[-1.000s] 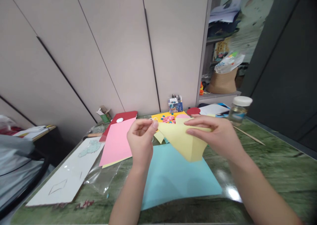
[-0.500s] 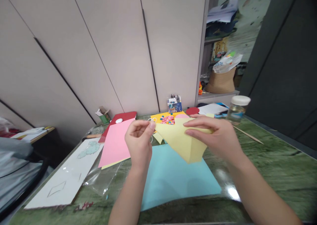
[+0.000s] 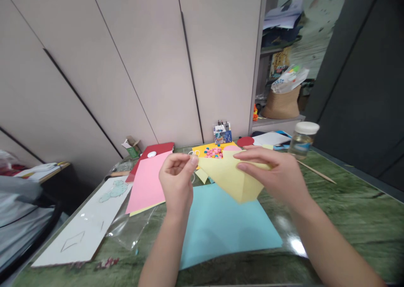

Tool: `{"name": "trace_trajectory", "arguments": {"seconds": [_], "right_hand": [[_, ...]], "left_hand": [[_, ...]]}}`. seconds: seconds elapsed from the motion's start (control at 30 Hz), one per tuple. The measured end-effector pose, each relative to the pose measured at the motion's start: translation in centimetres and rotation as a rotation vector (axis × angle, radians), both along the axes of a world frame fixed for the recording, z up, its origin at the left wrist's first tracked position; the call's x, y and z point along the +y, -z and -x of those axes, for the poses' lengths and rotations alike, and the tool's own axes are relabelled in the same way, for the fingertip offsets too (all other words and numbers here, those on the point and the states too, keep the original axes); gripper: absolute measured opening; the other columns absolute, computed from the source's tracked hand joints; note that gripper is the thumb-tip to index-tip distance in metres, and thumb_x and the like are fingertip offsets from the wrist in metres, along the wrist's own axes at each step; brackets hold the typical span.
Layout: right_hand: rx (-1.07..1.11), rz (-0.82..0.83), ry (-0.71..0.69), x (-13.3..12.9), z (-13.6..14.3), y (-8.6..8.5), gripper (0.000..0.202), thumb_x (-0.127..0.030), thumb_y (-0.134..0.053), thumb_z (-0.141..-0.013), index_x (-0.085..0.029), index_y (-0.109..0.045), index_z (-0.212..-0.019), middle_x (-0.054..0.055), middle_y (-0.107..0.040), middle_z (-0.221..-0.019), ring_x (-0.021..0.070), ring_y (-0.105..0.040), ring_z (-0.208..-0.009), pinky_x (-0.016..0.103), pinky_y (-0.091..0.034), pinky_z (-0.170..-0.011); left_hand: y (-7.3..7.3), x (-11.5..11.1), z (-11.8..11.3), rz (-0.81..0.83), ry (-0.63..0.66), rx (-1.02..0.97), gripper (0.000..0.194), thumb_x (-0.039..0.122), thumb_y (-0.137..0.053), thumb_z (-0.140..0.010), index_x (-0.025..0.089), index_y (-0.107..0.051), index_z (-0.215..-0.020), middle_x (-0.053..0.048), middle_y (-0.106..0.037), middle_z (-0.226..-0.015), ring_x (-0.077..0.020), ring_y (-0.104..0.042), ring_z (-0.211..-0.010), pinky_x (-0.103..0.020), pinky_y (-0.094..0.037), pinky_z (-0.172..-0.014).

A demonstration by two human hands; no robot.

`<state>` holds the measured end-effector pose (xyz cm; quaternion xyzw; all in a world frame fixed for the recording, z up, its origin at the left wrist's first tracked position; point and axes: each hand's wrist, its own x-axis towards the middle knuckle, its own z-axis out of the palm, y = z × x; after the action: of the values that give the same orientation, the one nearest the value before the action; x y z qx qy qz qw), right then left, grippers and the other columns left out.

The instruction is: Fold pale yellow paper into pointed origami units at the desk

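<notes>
A folded pale yellow paper (image 3: 233, 179) is held up in the air between my two hands, with a crease near its lower right corner. My left hand (image 3: 178, 182) pinches its pointed left tip between thumb and finger. On the right side, my right hand (image 3: 271, 169) grips the same paper, thumb in front and fingers along the top. Below it, a light blue sheet (image 3: 227, 228) lies on the green table. White-handled scissors (image 3: 196, 153) and a small yellow paper scrap (image 3: 201, 176) show just behind the hands.
Pink paper (image 3: 148, 182) and a white board (image 3: 85, 224) lie to the left. Pink and blue pieces (image 3: 214, 152) rest on orange paper. A lidded jar (image 3: 303, 142) and a wooden stick (image 3: 317, 172) are at the right; a pen box (image 3: 222, 133) stands behind.
The lower corner of the yellow paper has risen slightly. My right thumb has shifted a little to the right along it; my left hand keeps nearly the same place.
</notes>
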<state>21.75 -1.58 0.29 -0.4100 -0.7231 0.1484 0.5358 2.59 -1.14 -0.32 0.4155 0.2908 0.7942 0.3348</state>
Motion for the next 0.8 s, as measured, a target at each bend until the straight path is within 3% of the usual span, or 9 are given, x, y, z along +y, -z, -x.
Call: {"name": "trace_trajectory", "arguments": {"seconds": [0.2,0.37,0.5,0.63,0.8], "right_hand": [[-0.022,0.026,0.051,0.43,-0.24,-0.1,0.011,-0.034,-0.066,-0.077,-0.028,-0.073,-0.083,0.001,-0.073,-0.09,0.0226,-0.066,-0.094,0.033,-0.052,-0.081],[-0.018,0.09,0.036,0.5,-0.39,-0.4,0.013,-0.036,-0.066,-0.077,-0.025,-0.071,-0.075,0.002,-0.073,-0.086,0.0208,-0.067,-0.081,0.031,-0.052,-0.074],[-0.028,0.121,0.013,0.48,-0.47,-0.58,0.012,-0.035,-0.065,-0.077,-0.024,-0.07,-0.072,0.002,-0.073,-0.084,0.0211,-0.067,-0.082,0.03,-0.052,-0.072],[-0.027,0.124,0.004,0.46,-0.38,-0.57,0.013,-0.035,-0.066,-0.076,-0.024,-0.069,-0.071,0.002,-0.073,-0.082,0.0218,-0.067,-0.085,0.03,-0.051,-0.072],[-0.001,0.123,0.018,0.44,-0.05,-0.48,0.012,-0.034,-0.067,-0.075,-0.023,-0.069,-0.071,0.001,-0.073,-0.083,0.02,-0.067,-0.082,0.028,-0.051,-0.072]], "left_hand": [[0.02,0.56,0.38,0.1,0.092,0.02,0.027,0.021,-0.081,-0.055,0.02,-0.064,-0.075,0.005,-0.064,-0.058,-0.0093,-0.064,-0.06,-0.02,-0.05,-0.059],[-0.02,0.65,0.37,0.112,0.097,0.014,0.028,0.019,-0.082,-0.053,0.019,-0.066,-0.076,0.003,-0.068,-0.061,-0.0098,-0.065,-0.059,-0.02,-0.05,-0.059],[-0.08,0.65,0.27,0.119,0.096,-0.012,0.028,0.019,-0.083,-0.051,0.018,-0.066,-0.073,0.002,-0.066,-0.061,-0.01,-0.064,-0.06,-0.02,-0.05,-0.057],[0.02,0.59,0.2,0.095,0.109,0.0,0.025,0.02,-0.082,-0.056,0.019,-0.067,-0.076,0.003,-0.064,-0.063,-0.0086,-0.061,-0.062,-0.019,-0.049,-0.06],[0.13,0.27,-0.01,0.089,0.235,0.113,0.031,0.019,-0.079,-0.062,0.02,-0.066,-0.09,0.003,-0.062,-0.067,-0.0068,-0.058,-0.06,-0.017,-0.047,-0.058]]}}
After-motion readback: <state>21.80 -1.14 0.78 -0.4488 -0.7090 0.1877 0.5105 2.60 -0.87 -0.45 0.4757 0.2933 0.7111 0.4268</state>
